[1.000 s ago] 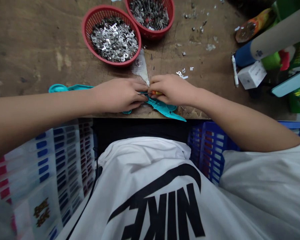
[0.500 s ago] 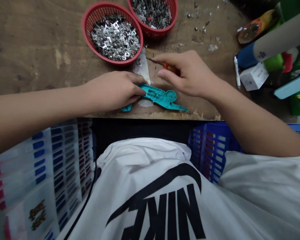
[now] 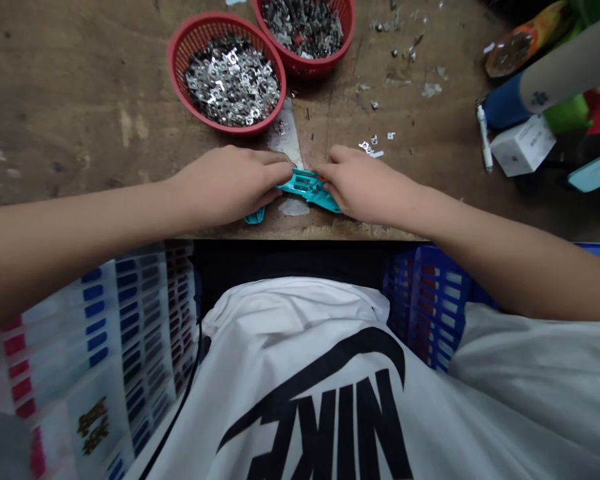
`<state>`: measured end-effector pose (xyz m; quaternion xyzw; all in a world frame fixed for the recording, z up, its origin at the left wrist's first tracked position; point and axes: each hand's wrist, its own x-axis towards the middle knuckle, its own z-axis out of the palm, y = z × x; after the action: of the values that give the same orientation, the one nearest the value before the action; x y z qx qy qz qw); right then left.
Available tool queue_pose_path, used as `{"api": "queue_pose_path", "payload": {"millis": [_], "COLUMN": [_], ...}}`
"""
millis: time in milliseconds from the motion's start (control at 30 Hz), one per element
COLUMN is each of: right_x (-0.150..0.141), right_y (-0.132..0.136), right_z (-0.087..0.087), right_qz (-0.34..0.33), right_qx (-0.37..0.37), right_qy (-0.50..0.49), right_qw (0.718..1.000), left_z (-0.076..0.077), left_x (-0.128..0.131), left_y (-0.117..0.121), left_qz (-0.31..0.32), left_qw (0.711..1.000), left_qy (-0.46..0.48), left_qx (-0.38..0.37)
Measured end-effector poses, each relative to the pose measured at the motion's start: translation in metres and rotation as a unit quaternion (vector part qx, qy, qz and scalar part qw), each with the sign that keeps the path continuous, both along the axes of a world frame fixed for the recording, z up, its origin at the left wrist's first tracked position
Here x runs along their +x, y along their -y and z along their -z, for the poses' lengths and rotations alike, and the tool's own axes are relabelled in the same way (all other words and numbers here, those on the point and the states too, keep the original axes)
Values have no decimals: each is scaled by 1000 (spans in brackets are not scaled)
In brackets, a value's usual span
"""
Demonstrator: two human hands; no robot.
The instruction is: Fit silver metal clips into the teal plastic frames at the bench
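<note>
A teal plastic shell, long and hollow, lies near the table's front edge. My left hand is closed on its left end, with fingers and thumb pressing on it. A separate-looking teal end shows below that hand. Over the shell's right part, my right hand is closed, fingertips pinched together. A bit of orange handle from a thin-shafted tool, apparently a screwdriver, peeks out at those fingertips; most of the tool is hidden, as is the shell's right tip.
Two red baskets of small metal pieces stand behind my hands. Loose metal bits lie right of them. At the right are a white box, a white pen and a bottle. Plastic crates flank my lap below the table edge.
My right hand has come down and left with the tool onto the shell, covering its right part. Loose metal bits previously behind that hand now show. My left hand stays on the shell.
</note>
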<state>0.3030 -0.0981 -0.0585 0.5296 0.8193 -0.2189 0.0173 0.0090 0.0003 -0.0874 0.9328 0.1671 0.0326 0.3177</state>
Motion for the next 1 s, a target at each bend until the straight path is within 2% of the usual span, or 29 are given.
{"api": "queue_pose_path", "payload": {"millis": [100,167,300,433,500,600,767,867,1000], "right_x": [-2,-5,-11,-14,-14,-11,-10,-12,-15], "right_y": [0,0,1,2,2,2,3,3,3], "right_z": [6,5,-3,-4,-4,-6,-19,-28,-38], "right_qz": [-8,-6,0,1,3,2,1,6,10], "right_qx": [6,6,7,-4,-2,10,11,-4,-7], "right_qy": [16,36,60,72,69,45,19,21,2], "right_qw": [1000,999,998,997,998,999,1000,1000,1000], "left_z": [-15,-26,-40,-39,-34,-23,-15,-15,-15], "left_x": [5,10,19,19,13,4,2,8,13], "left_y": [4,9,16,14,11,6,6,10,12], "left_qz": [-9,-26,-61,-45,-45,-65,-86,-125,-191], "left_qw": [990,979,965,966,970,988,996,989,961], "left_qy": [-107,-168,-235,-241,-220,-115,-1,68,118], "left_qx": [93,113,98,88,94,74,32,-44,-160]}}
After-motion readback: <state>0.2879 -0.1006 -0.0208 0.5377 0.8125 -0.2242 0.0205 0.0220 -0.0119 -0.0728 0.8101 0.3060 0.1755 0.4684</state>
